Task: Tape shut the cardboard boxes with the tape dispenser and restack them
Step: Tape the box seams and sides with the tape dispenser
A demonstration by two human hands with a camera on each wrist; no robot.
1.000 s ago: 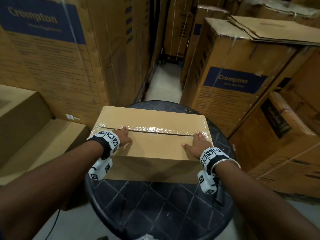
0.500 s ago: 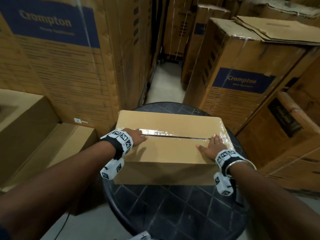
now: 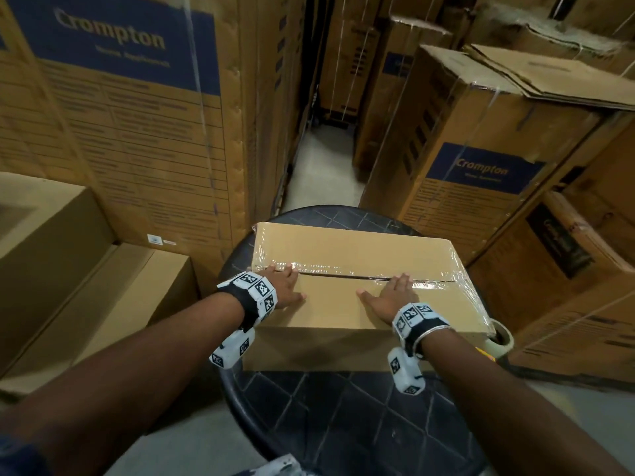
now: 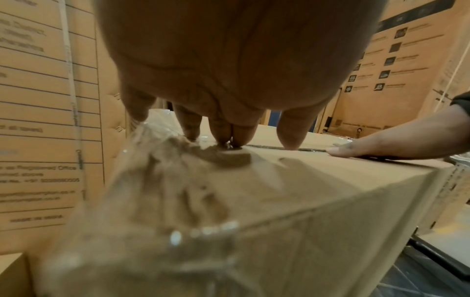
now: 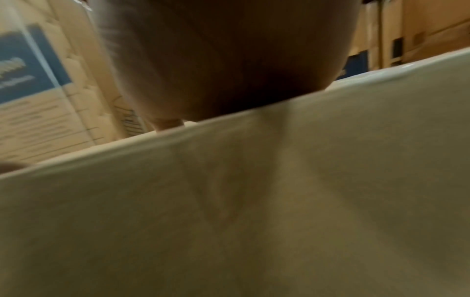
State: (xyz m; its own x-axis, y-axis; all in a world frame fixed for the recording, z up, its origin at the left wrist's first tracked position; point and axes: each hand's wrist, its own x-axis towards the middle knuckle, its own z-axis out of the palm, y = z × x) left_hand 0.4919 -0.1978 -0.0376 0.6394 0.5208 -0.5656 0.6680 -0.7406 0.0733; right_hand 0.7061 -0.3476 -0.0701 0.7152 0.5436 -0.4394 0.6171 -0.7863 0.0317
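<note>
A plain brown cardboard box (image 3: 357,249) lies on a round black stool (image 3: 343,424). Clear tape (image 3: 343,271) runs along its top seam and wrinkles over both ends. My left hand (image 3: 285,286) lies flat on the lid at the left end, fingertips (image 4: 226,138) pressing the tape at the seam. My right hand (image 3: 390,297) lies flat further right, fingers straight toward the seam; in the left wrist view the right hand (image 4: 376,146) rests on the lid. The right wrist view shows only the box side (image 5: 279,201) and my palm. A tape roll (image 3: 501,338) peeks out behind the box's right corner.
Tall Crompton cartons (image 3: 130,115) stand close on the left and another carton (image 3: 481,159) on the right, with a narrow floor aisle (image 3: 319,173) between. Plain brown boxes (image 3: 86,297) are stacked low at the left. More cartons (image 3: 577,304) crowd the right side.
My right hand slid left along the lid from the right end toward the middle. The left hand stays at the left end. The view has shifted, so the box sits further right.
</note>
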